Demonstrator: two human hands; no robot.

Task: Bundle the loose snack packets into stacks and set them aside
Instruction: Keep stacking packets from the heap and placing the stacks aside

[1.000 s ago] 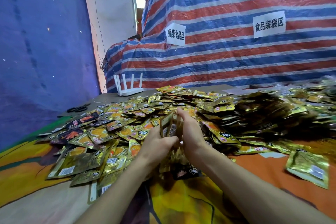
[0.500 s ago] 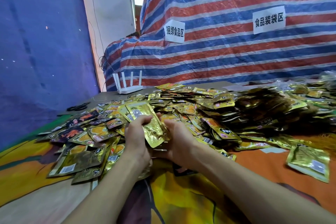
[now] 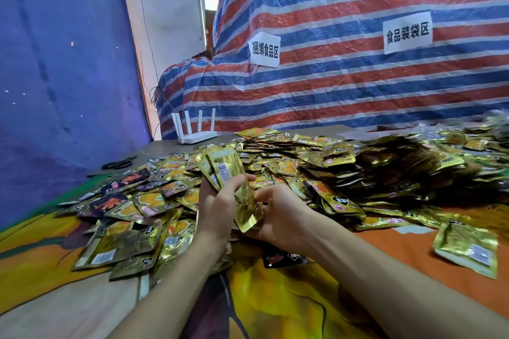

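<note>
Head view: my left hand (image 3: 217, 209) clasps a stack of gold packets (image 3: 224, 170) upright, tops above the grip. My right hand (image 3: 283, 217) pinches its lower edge, probably squaring it; the loose pile (image 3: 316, 159) lies just beyond.

- My left hand (image 3: 217, 209) grips the packet stack (image 3: 227, 166), thumb across its face.
- My right hand (image 3: 283, 217) holds its lower end, fingers curled.
- Both bare forearms reach forward, converging.

1. A white paper sign (image 3: 264, 49) is hanging on the striped tarp (image 3: 344, 96), reading "捆绑食品区".
2. A second white sign (image 3: 407, 32), further right, is showing "食品装袋区".
3. Print on the gold packets (image 3: 289, 164) is appearing too blurred to read.
</note>
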